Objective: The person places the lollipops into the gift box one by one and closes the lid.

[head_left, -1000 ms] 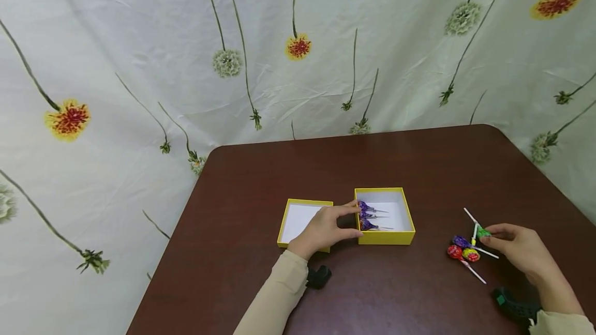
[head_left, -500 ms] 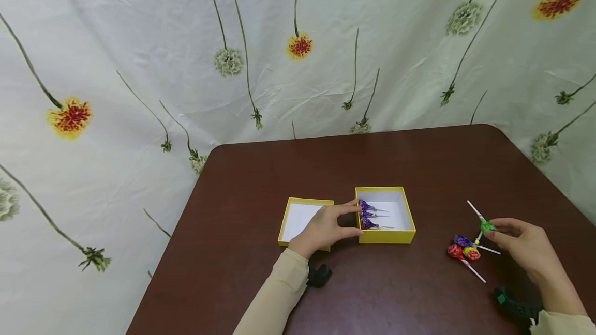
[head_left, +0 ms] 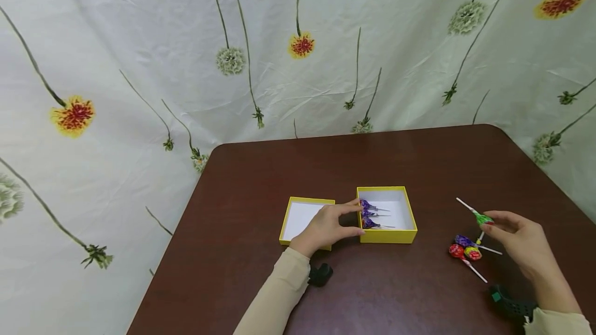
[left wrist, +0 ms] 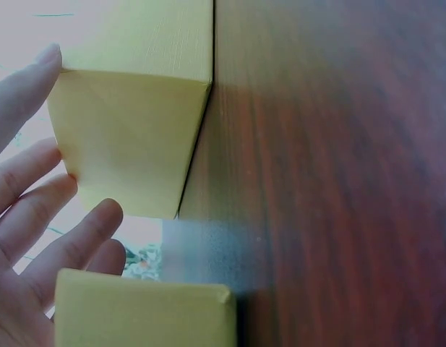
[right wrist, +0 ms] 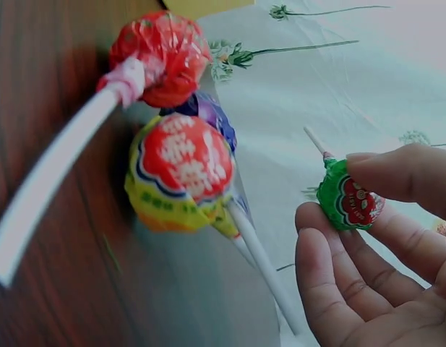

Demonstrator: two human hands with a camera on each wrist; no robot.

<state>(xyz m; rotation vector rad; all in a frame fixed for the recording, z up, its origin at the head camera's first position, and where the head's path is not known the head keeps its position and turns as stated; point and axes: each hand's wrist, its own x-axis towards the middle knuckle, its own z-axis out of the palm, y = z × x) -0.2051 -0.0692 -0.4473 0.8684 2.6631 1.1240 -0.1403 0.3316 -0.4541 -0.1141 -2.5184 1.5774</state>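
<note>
In the head view my right hand (head_left: pixel 521 237) pinches a green-wrapped lollipop (head_left: pixel 482 218) by its head, its white stick pointing up and left. The right wrist view shows thumb and fingertips on the green wrapper. Just below that hand lie a red lollipop (head_left: pixel 456 250), a purple lollipop (head_left: pixel 463 241) and a yellow-and-red lollipop (head_left: pixel 473 254), close together. My left hand (head_left: pixel 326 227) touches the left rim of a yellow box (head_left: pixel 388 237), thumb near its front corner and fingers spread. Inside, three purple lollipops (head_left: pixel 371 223) lie along the left wall, sticks pointing right.
A shallow yellow lid (head_left: pixel 298 217) with a white inside lies left of the box, partly behind the left hand. Everything sits on a dark brown table (head_left: pixel 396 293). A white flowered cloth (head_left: pixel 261 87) hangs behind the table's far edge.
My right hand has lifted the green lollipop up off the group and turned it, so the stick now points farther left. The left hand stays at the box.
</note>
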